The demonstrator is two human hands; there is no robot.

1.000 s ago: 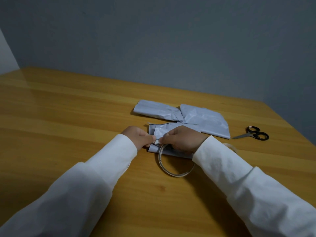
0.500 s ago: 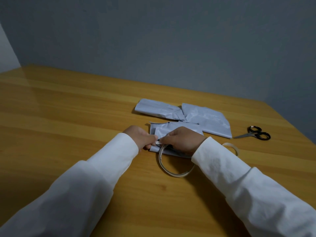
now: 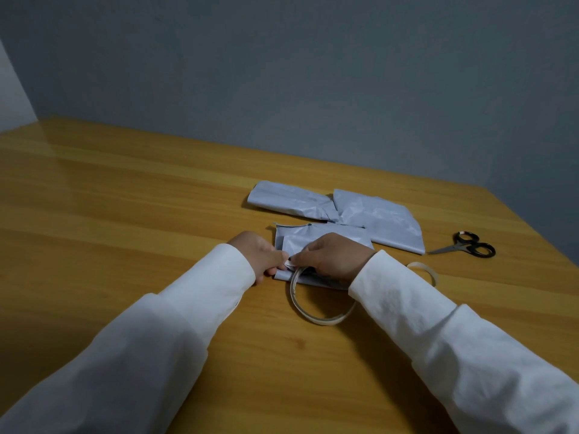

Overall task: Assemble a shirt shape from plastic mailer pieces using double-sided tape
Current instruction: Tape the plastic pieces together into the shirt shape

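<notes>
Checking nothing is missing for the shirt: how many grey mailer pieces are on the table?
3: one far left piece, one far right piece beside the scissors, one near piece under both hands. More may be hidden.

Wooden table (image 3: 125, 214) carries grey mailer pieces (image 3: 376, 214), tape (image 3: 316, 319), scissors (image 3: 470, 245).

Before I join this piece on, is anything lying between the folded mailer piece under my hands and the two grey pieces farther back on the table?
Nothing visible does. The folded mailer piece lies just in front of the two grey pieces, almost touching.
</notes>
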